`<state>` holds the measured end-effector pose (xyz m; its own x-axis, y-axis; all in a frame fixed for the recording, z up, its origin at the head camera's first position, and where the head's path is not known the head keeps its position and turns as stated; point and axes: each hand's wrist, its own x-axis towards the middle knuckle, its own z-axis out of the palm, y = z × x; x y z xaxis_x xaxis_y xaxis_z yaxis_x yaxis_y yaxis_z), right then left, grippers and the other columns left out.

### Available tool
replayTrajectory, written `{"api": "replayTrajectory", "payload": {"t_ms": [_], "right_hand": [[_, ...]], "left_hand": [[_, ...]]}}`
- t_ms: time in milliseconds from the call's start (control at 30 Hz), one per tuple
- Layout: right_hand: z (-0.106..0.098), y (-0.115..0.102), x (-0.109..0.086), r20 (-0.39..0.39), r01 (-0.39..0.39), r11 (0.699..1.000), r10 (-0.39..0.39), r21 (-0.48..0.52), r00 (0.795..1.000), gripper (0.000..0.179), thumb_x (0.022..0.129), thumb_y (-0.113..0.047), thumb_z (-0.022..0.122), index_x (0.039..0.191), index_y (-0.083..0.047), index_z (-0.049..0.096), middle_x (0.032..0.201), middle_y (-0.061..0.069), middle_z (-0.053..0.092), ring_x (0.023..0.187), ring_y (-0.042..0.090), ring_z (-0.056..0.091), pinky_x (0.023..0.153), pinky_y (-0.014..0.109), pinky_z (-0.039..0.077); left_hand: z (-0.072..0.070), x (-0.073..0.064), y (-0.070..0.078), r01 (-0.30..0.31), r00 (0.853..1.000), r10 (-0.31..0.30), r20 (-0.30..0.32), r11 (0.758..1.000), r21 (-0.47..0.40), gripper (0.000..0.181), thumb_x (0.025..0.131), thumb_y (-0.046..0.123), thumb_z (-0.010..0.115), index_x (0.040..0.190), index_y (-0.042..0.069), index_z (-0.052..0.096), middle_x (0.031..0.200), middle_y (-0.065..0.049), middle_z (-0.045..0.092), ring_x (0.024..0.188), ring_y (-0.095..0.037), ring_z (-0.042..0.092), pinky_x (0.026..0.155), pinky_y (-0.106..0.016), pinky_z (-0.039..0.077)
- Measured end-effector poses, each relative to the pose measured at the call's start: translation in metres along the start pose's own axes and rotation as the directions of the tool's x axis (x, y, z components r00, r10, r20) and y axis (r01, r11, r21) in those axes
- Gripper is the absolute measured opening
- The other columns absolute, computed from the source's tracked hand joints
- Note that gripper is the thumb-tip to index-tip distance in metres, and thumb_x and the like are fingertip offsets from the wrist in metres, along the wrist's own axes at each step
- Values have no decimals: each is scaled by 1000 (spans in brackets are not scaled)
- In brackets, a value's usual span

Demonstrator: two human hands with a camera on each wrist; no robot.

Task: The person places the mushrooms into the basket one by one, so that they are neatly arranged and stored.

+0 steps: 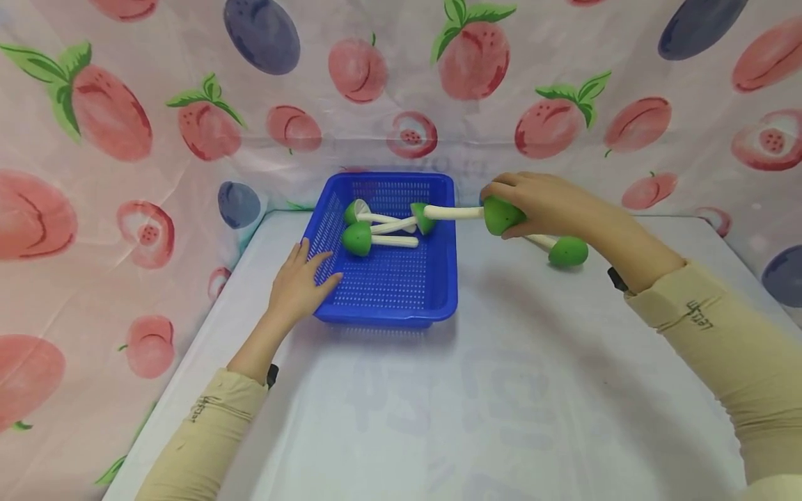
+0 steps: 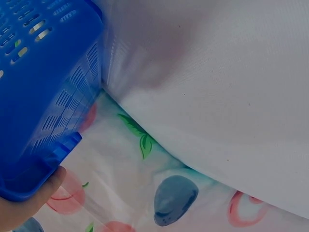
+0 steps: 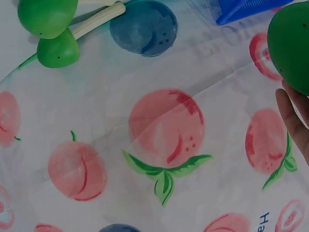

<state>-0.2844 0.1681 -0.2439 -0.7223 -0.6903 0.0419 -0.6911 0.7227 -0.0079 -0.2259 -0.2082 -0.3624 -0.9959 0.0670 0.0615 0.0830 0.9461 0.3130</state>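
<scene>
My right hand (image 1: 539,202) grips a toy mushroom by its green cap (image 1: 501,216), its white stem pointing left over the basket's right rim. In the right wrist view, fingers (image 3: 292,104) press the underside of that cap. My left hand (image 1: 297,282) holds the left rim of a blue plastic basket (image 1: 445,278), with thumb and index reaching over the inside. A finger (image 2: 50,186) lies along the rim's outside in the left wrist view. Several similar toy mushrooms lie crossed in the basket, one with its green cap (image 1: 357,239) near the left wall.
Another mushroom (image 1: 568,251) lies on the white tabletop (image 1: 401,403), below the right hand. Two green caps show in the right wrist view, a larger one (image 3: 47,17) and a smaller one (image 3: 58,52). Fruit-printed cloth (image 1: 376,132) hangs behind and to the left.
</scene>
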Motion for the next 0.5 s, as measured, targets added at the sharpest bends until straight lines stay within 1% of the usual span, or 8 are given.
{"api": "replayTrajectory", "payload": {"t_ms": [200,300,367,500], "right_hand": [[5,-10,26,38,57,998,-56,-26,998,60,75,-22,80,127,-14,50,130,14,49,107,33,55,86,48,54],[7,-15,36,55,108,993,-105,-42,993,60,75,-24,80,126,-13,52,125,13,51,105,31,56,86,46,53],[8,-19,44,77,127,991,-123,-49,989,60,75,-24,81,126,-13,52,122,12,53,104,31,56,88,46,52],[8,-29,59,115,130,990,-123,-54,986,61,75,-23,80,128,-12,52,120,12,54,106,31,54,92,47,48]], "left_hand": [[0,1,-2,-2,1000,2,-4,1000,6,59,94,43,49,141,8,43,154,-28,14,144,-42,9,113,-61,17],[1,2,-2,-5,1000,5,-4,1000,8,58,94,43,49,141,8,43,154,-28,14,144,-42,9,114,-60,17],[1,2,-2,-5,1000,5,-3,1000,8,58,94,43,49,141,8,43,154,-28,14,144,-42,9,114,-59,17],[1,2,-1,-3,1000,3,-4,1000,4,58,94,42,49,141,8,43,154,-27,15,145,-42,9,114,-59,17]]}}
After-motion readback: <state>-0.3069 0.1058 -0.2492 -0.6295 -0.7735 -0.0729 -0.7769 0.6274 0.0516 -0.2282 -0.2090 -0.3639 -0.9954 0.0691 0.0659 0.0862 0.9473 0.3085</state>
